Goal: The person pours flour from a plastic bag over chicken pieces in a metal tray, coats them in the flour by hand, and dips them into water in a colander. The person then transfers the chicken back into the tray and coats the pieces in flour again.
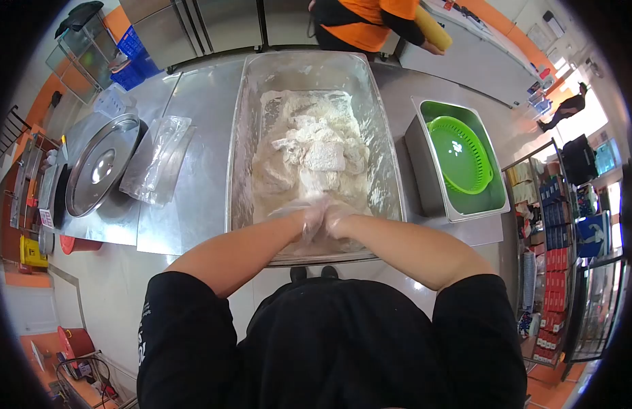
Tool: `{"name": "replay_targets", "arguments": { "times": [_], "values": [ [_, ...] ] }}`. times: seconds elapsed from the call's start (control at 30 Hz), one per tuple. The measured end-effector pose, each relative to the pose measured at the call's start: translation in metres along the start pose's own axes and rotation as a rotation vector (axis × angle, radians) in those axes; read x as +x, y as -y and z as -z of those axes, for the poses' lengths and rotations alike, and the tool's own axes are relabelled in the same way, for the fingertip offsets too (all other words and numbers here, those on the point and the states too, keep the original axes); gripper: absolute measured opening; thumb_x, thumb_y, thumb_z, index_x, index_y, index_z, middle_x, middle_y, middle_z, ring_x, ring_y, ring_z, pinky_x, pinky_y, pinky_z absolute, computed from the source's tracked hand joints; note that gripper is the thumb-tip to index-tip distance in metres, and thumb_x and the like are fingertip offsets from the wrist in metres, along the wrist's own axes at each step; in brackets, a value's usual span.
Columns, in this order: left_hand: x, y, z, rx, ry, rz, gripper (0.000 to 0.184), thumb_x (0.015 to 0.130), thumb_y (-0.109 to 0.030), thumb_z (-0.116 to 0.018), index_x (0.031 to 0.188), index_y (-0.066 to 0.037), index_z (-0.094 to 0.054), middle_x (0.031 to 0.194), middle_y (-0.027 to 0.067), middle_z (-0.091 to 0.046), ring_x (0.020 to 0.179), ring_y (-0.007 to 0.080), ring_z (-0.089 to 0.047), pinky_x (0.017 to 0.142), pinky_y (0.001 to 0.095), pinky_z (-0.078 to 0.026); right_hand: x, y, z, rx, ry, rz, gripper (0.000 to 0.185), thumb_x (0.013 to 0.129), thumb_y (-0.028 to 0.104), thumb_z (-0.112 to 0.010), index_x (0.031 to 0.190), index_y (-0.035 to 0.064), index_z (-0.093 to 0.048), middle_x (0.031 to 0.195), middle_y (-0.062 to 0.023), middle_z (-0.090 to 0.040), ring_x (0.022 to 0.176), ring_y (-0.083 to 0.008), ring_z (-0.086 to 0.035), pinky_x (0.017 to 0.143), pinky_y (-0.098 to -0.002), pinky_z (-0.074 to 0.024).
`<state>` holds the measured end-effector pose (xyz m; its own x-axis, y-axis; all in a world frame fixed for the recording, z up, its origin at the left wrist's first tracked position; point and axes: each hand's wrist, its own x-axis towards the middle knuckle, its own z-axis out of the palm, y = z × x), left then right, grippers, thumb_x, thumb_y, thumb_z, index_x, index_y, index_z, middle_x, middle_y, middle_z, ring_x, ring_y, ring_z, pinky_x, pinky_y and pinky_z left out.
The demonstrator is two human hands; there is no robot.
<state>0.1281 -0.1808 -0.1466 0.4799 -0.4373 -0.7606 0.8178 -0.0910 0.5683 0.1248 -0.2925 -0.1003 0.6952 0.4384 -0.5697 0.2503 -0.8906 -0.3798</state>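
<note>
Left hand: the left hand [307, 217], in what looks like a thin clear glove, is at the lower middle of the frame, low in the tray; blur and flour hide whether its fingers grasp anything.
Right hand: the right hand [337, 215], similarly covered, is close beside it; its grip cannot be told either. The coverings probably keep flour off the skin.
Floury pieces: the white-coated pieces [326, 157] are heaped mid-frame, just above the hands, probably gathered there for reach from both sides.
Flour: loose flour [271, 204] surrounds the heap, seemingly so each piece touches powder.
Tray: the deep steel tray [376, 88] runs down the centre, its high walls likely there to contain spills.
Green basket: right of centre, the perforated green basket [459, 170] sits inside a steel container [422, 167], perhaps so anything shed drops below.
Bench: left of the tray, clear plastic bags [156, 160] lie on the bench [200, 95] beside a round steel lid [104, 162], apart from the flour.
</note>
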Motion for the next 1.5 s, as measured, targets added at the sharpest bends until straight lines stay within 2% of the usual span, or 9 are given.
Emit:
{"name": "replay_targets", "arguments": {
  "times": [0.2, 0.37, 0.63, 0.83, 1.03, 1.17, 1.33, 1.4, 1.5],
  "values": [
    [0.005, -0.026, 0.038, 0.157, -0.373, -0.426, 0.052, 0.089, -0.044, -0.030, 0.112, -0.001, -0.048, 0.105, 0.0108, -0.055, 0.095, 0.0219, -0.052, 0.082, 0.0346, -0.041, 0.006, 0.015, 0.032, -0.175, -0.616, 0.365, 0.035, 0.076, 0.028, -0.052, 0.102, 0.0042, -0.056, 0.101, -0.0137, -0.057, 0.099, -0.0255, -0.052, 0.085, -0.0330, -0.0408],
    [0.008, -0.055, 0.099, 0.832, -0.525, -0.489, 0.048, 0.089, -0.041, -0.033, 0.111, -0.003, -0.051, 0.109, 0.0117, -0.054, 0.100, 0.0234, -0.051, 0.082, 0.0341, -0.039, 0.018, -0.019, 0.053, 0.506, -0.895, 0.048, 0.028, 0.075, 0.015, -0.057, 0.102, 0.0056, -0.056, 0.097, -0.0096, -0.058, 0.093, -0.0187, -0.054, 0.079, -0.0292, -0.0432],
    [-0.047, -0.117, 0.072, 1.042, -0.745, -0.331, 0.063, 0.087, -0.050, -0.023, 0.122, -0.001, -0.041, 0.123, 0.0195, -0.044, 0.111, 0.0327, -0.045, 0.094, 0.0412, -0.031, 0.050, -0.053, 0.041, 1.140, -0.755, -0.438, 0.033, 0.079, 0.021, -0.057, 0.107, 0.0060, -0.055, 0.096, -0.0069, -0.059, 0.086, -0.0152, -0.054, 0.072, -0.0285, -0.0440],
    [0.041, -0.090, 0.099, 0.354, -0.609, -0.235, 0.055, 0.090, -0.043, -0.024, 0.123, -0.004, -0.042, 0.124, 0.0139, -0.044, 0.111, 0.0268, -0.042, 0.092, 0.0341, -0.031, 0.102, -0.039, 0.003, 0.756, -0.833, -0.351, 0.035, 0.082, 0.024, -0.053, 0.113, 0.0081, -0.052, 0.110, -0.0070, -0.054, 0.098, -0.0149, -0.050, 0.082, -0.0272, -0.0399],
    [0.019, -0.077, 0.060, 0.729, -0.579, -0.212, 0.058, 0.090, -0.045, -0.025, 0.128, -0.003, -0.033, 0.131, 0.0136, -0.036, 0.118, 0.0259, -0.034, 0.097, 0.0344, -0.024, 0.068, -0.026, 0.040, 1.206, -0.282, 0.008, 0.045, 0.086, 0.028, -0.044, 0.127, 0.0123, -0.039, 0.132, -0.0089, -0.036, 0.121, -0.0197, -0.034, 0.098, -0.0288, -0.0273],
    [0.021, -0.079, 0.058, 0.518, -0.689, -0.354, 0.062, 0.088, -0.049, -0.024, 0.125, -0.001, -0.037, 0.127, 0.0177, -0.039, 0.117, 0.0313, -0.036, 0.098, 0.0375, -0.024, 0.038, 0.001, 0.065, 0.480, -0.509, -0.086, 0.048, 0.084, 0.024, -0.046, 0.129, 0.0135, -0.035, 0.134, -0.0102, -0.031, 0.124, -0.0220, -0.028, 0.102, -0.0301, -0.0242],
    [-0.024, -0.106, 0.061, 0.882, -0.747, -0.292, 0.060, 0.088, -0.046, -0.024, 0.120, 0.002, -0.041, 0.122, 0.0216, -0.043, 0.113, 0.0363, -0.040, 0.097, 0.0387, -0.029, 0.004, -0.006, 0.084, 0.097, -0.354, -0.050, 0.045, 0.083, 0.025, -0.043, 0.127, 0.0146, -0.038, 0.131, -0.0112, -0.036, 0.123, -0.0235, -0.031, 0.103, -0.0323, -0.0233],
    [-0.034, -0.104, 0.070, 1.103, -0.709, -0.264, 0.060, 0.088, -0.046, -0.024, 0.119, 0.003, -0.042, 0.122, 0.0230, -0.043, 0.113, 0.0370, -0.041, 0.097, 0.0386, -0.030, 0.050, -0.054, 0.061, 0.595, -0.581, 0.096, 0.043, 0.084, 0.028, -0.040, 0.125, 0.0140, -0.041, 0.128, -0.0130, -0.039, 0.120, -0.0249, -0.035, 0.102, -0.0333, -0.0252],
    [0.013, -0.089, 0.125, 1.713, -0.613, -0.473, 0.062, 0.088, -0.046, -0.023, 0.119, 0.005, -0.040, 0.124, 0.0247, -0.039, 0.114, 0.0361, -0.040, 0.096, 0.0377, -0.030, 0.034, -0.053, 0.078, 0.535, -0.688, -0.093, 0.043, 0.084, 0.033, -0.038, 0.120, 0.0119, -0.045, 0.123, -0.0148, -0.044, 0.114, -0.0273, -0.042, 0.097, -0.0354, -0.0305]
  ]
}}
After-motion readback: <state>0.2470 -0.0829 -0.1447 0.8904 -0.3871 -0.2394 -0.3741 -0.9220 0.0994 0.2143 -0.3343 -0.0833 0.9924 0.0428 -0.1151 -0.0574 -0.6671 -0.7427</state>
